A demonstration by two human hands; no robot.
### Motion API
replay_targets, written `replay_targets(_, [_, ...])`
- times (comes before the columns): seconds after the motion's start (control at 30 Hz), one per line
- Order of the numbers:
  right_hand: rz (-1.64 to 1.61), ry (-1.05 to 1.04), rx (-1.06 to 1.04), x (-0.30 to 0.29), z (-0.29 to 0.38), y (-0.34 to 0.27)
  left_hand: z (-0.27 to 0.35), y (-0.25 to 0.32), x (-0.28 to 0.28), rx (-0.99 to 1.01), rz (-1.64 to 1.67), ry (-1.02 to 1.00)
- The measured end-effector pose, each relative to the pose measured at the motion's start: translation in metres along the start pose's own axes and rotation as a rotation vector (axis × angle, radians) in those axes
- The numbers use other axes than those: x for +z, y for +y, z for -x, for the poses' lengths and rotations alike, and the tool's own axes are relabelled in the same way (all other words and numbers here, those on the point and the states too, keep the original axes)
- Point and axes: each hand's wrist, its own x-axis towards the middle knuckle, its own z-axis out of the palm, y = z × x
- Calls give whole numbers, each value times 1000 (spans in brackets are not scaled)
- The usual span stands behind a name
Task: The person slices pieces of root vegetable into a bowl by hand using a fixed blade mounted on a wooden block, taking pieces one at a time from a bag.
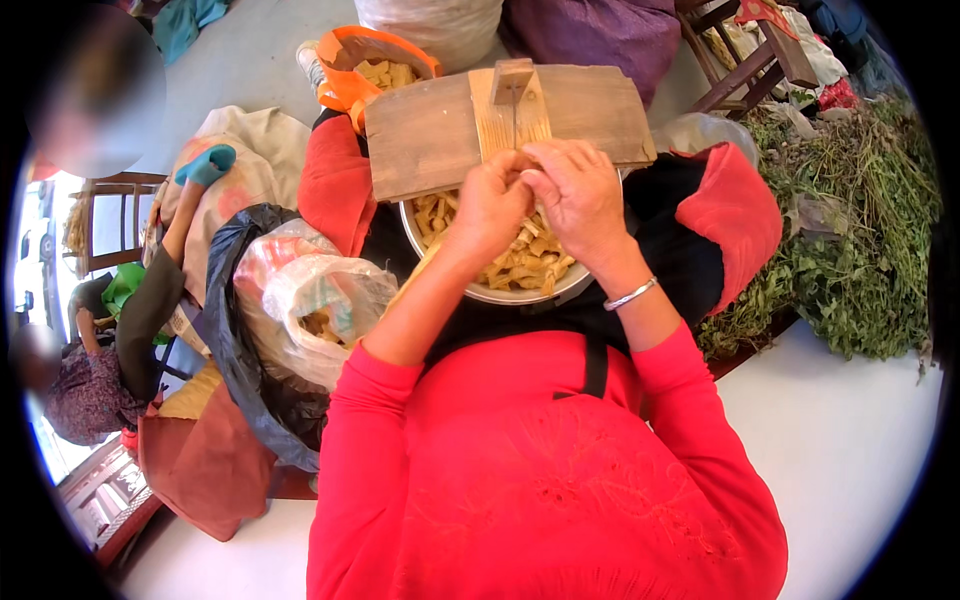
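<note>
My left hand [491, 201] and my right hand [583, 191] meet above a metal basin [517, 297] on my lap. Their fingertips are drawn together close to a thin upright metal piece [514, 124] on a wooden board [420, 139]. Whatever may be between the fingers is hidden. A small wooden block [513, 75] tops the far end of the metal piece. The board lies across the basin's far side. Yellowish dried root-like pieces [521, 271] fill the basin below my hands. A pale strip [421, 268] shows along my left forearm; its upper end is hidden.
An orange container [341, 75] with similar pieces stands beyond the board. Plastic bags [300, 281] sit at left, near another person's arm [184, 217]. Cut green plants [855, 247] are heaped at right. White and purple sacks [592, 45] and a wooden stool [750, 64] stand farther off.
</note>
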Motion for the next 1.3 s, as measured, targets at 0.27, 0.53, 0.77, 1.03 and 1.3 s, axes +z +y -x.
replay_targets(0.27, [-83,-134,241,-49,9,31,43,42,-10,-428,137,-504])
replay_targets(0.53, [-1175,-756,737,-97,26,-69,40,49,-11,101,-391,-337])
replay_targets(0.77, [-509,51,471,-27,28,-16,60,50,20,-265,407,-332])
replay_targets(1.03, [-128,164,203,-71,-8,-17,42,81,41,161,7,-289])
replay_targets(1.3, [-1012,-351,1020,-30,97,-15,71,0,9,513,-915,-163])
